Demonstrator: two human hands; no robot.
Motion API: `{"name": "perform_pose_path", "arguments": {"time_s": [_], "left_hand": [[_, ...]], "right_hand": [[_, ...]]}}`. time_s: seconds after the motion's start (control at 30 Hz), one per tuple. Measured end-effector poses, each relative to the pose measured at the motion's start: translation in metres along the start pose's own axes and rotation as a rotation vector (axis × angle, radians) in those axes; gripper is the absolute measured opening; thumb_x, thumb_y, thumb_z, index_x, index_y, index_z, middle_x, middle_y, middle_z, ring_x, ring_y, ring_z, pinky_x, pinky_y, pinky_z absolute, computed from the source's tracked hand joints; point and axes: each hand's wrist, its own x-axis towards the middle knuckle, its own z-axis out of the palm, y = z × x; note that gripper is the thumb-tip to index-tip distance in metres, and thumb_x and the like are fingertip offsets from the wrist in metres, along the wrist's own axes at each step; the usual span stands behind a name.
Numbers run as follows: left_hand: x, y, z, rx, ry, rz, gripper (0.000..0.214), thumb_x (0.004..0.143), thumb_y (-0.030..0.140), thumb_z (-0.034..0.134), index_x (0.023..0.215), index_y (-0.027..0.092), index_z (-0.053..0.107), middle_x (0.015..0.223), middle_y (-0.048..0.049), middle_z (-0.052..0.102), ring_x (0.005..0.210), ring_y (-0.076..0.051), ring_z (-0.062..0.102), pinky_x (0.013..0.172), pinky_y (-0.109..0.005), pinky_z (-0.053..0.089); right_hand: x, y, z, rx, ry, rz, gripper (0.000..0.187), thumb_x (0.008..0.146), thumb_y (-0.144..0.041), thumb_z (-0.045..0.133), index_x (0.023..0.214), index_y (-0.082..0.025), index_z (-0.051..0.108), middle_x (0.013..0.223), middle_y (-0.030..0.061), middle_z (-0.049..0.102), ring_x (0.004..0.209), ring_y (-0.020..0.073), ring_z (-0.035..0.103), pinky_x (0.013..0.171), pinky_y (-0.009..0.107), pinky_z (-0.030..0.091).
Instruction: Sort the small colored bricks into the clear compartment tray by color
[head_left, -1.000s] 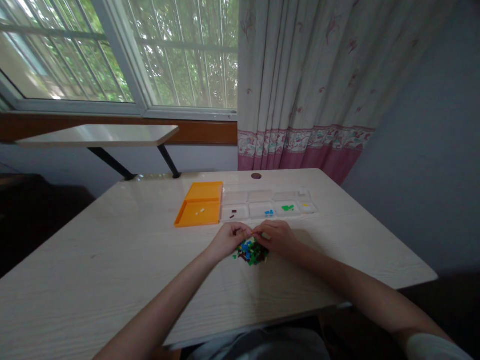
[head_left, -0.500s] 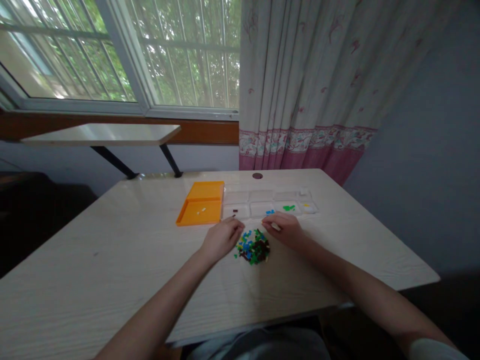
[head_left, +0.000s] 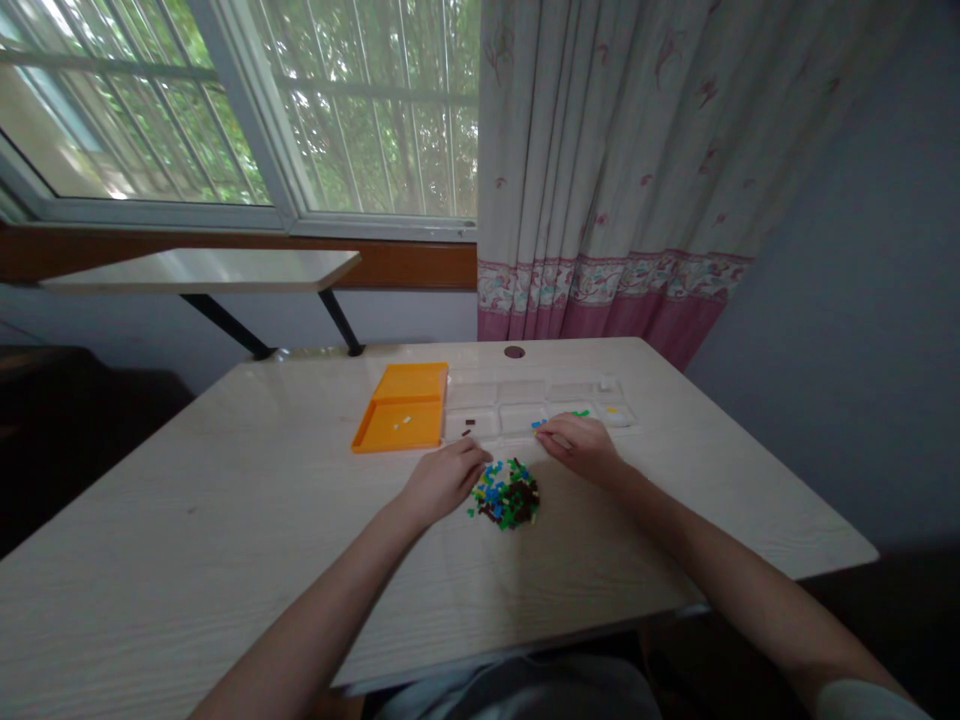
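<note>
A heap of tiny building bricks (head_left: 510, 497) in brown, green, blue, yellow and white lies on the table between my hands. My left hand (head_left: 448, 478) rests at the heap's upper left edge, fingers closed together; whatever they hold is hidden. Farther right, my right hand (head_left: 581, 445) is pinched at the front edge of a clear compartment tray (head_left: 499, 412); anything in its fingertips is too small to name. Sorted in the tray are brown bricks (head_left: 469, 422), blue bricks (head_left: 536, 424), green bricks (head_left: 581, 413) and yellow bricks (head_left: 612, 410). My right hand partly covers the blue and green ones.
Left of the tray, an open orange case (head_left: 401, 425) holds a few white pieces (head_left: 405, 421). A raised shelf (head_left: 217, 268) on black legs stands at the table's back left. Behind the table (head_left: 300, 560) are a cable hole (head_left: 514, 352), a window and a curtain.
My right hand has moved right and slightly away from me, from above the heap to the tray's front edge. My left hand has barely shifted, staying beside the heap.
</note>
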Motion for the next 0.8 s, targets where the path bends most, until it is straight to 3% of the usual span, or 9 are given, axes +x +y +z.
{"name": "perform_pose_path", "arguments": {"time_s": [0.17, 0.37, 0.5, 0.8], "left_hand": [[-0.001, -0.001, 0.001, 0.015, -0.007, 0.013, 0.023, 0.086, 0.024, 0.038, 0.097, 0.021, 0.058, 0.092, -0.0045, 0.056, 0.084, -0.016, 0.056, 0.072, -0.026, 0.044], [0.0, 0.0, -0.001, 0.016, -0.016, 0.022, 0.024, 0.087, 0.024, 0.037, 0.098, 0.021, 0.058, 0.092, -0.0046, 0.056, 0.085, -0.016, 0.055, 0.073, -0.025, 0.044], [0.0, -0.001, -0.001, 0.016, -0.017, 0.026, 0.025, 0.086, 0.024, 0.037, 0.098, 0.022, 0.058, 0.092, -0.0044, 0.057, 0.085, -0.016, 0.056, 0.072, -0.025, 0.044], [-0.001, 0.001, -0.003, -0.014, -0.013, 0.006, 0.025, 0.086, 0.025, 0.037, 0.096, 0.021, 0.06, 0.091, -0.0048, 0.058, 0.084, -0.015, 0.056, 0.072, -0.024, 0.044]], "right_hand": [[0.005, 0.041, -0.041, -0.165, -0.229, 0.099, 0.018, 0.084, -0.027, 0.048, 0.087, -0.019, 0.063, 0.086, 0.0044, 0.065, 0.076, 0.0141, 0.059, 0.067, 0.023, 0.042], [-0.013, 0.111, -0.083, -0.259, -0.41, 0.432, 0.016, 0.076, -0.025, 0.054, 0.08, -0.018, 0.068, 0.079, 0.0057, 0.066, 0.068, 0.0147, 0.058, 0.063, 0.023, 0.039], [-0.025, 0.131, -0.09, -0.263, -0.473, 0.551, 0.02, 0.073, -0.03, 0.056, 0.078, -0.016, 0.07, 0.071, 0.0062, 0.065, 0.063, 0.0148, 0.056, 0.057, 0.023, 0.037], [-0.03, 0.135, -0.085, -0.238, -0.494, 0.603, 0.019, 0.072, -0.027, 0.054, 0.075, -0.017, 0.07, 0.067, 0.0051, 0.066, 0.06, 0.0145, 0.057, 0.054, 0.022, 0.037]]}}
